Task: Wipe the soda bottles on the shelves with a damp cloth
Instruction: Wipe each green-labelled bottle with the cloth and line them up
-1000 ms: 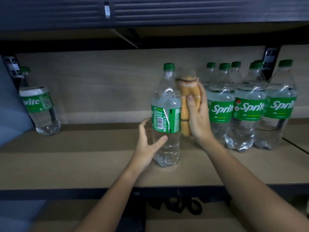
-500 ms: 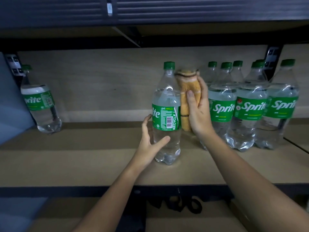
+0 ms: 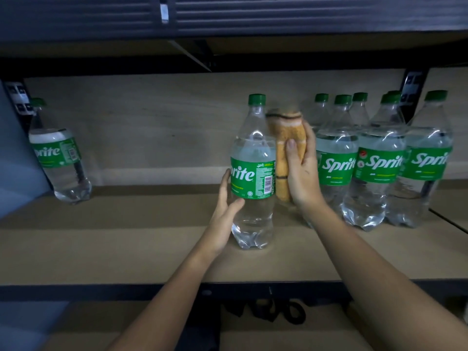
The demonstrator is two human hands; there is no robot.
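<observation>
A clear Sprite bottle (image 3: 253, 173) with a green cap and green label stands upright at the middle of the wooden shelf (image 3: 126, 244). My left hand (image 3: 225, 214) cups its lower left side, thumb across the front below the label. My right hand (image 3: 302, 178) holds a folded orange-tan cloth (image 3: 285, 148) against the bottle's right side. Several more Sprite bottles (image 3: 377, 168) stand grouped on the right, just behind my right hand.
One lone Sprite bottle (image 3: 59, 160) stands at the far left against a dark upright post (image 3: 17, 102). A dark upper shelf (image 3: 228, 19) hangs overhead. The shelf's black front rail (image 3: 101, 291) runs below my forearms, with a lower shelf underneath.
The middle bottle has turned, so the barcode moved rightward and the "Sprite" logo now faces me. My right hand with the cloth has stayed at the bottle's right side.
</observation>
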